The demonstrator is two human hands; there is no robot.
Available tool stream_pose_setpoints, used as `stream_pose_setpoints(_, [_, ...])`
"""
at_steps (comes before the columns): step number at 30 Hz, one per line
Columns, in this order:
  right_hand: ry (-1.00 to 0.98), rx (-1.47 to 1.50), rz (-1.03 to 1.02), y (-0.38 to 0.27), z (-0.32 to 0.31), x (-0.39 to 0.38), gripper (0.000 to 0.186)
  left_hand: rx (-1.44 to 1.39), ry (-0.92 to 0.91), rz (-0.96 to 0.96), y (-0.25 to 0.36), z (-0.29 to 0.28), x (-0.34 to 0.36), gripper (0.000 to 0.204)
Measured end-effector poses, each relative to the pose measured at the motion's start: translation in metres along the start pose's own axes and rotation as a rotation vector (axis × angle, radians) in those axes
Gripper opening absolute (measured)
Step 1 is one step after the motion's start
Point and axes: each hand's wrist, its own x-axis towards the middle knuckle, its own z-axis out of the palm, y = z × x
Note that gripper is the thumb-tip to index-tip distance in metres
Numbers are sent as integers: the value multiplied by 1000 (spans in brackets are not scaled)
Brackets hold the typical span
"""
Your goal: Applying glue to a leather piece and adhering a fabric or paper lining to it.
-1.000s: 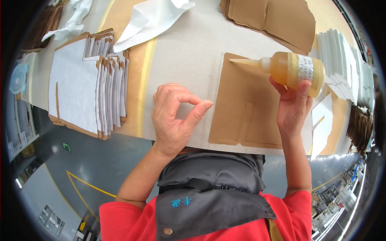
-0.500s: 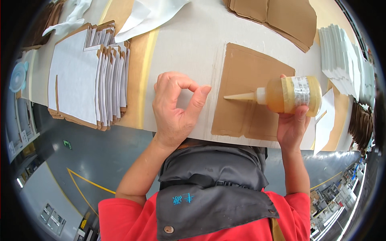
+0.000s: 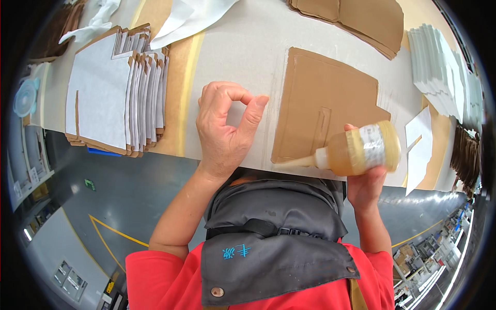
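My right hand [image 3: 366,187] is wrapped round a squeeze bottle [image 3: 361,150] of amber liquid, likely glue, tipped on its side. The bottle's long pale nozzle points left, its tip at the near left corner of a flat brown panel [image 3: 330,88]. A thin line of liquid runs along the panel's edges, and a narrow slot outline shows in its middle. My left hand [image 3: 225,124] hovers left of the panel, fingers curled and thumb against the index finger in a ring, nothing visible in it.
On the left lies a fanned stack of white-faced brown pieces [image 3: 101,93]. Brown panels [image 3: 361,26] are piled at the far right, with white sheets [image 3: 434,67] beyond my right hand. A white piece with a slot [image 3: 418,150] overhangs the table's near edge.
My right hand has brought the bottle toward me, its nozzle moving from the panel's left edge to its near corner. My left hand keeps the same curled shape.
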Motion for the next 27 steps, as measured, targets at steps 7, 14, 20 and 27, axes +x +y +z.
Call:
stream_pose_setpoints(7, [-73, 634, 108, -102, -143, 33, 64, -127, 23, -123, 0, -3, -5, 22])
stream_pose_setpoints(14, [812, -1215, 58, -150, -348, 52, 82, -260, 61, -173, -9, -8, -9, 24])
stream_pose_setpoints(20, [829, -1891, -218, -118, -360, 74, 67, -195, 94, -239, -7, -4, -12, 14])
stream_pose_setpoints(27, [380, -1226, -1, -117, -280, 131, 51, -44, -7, -178, 19, -4, -5, 22])
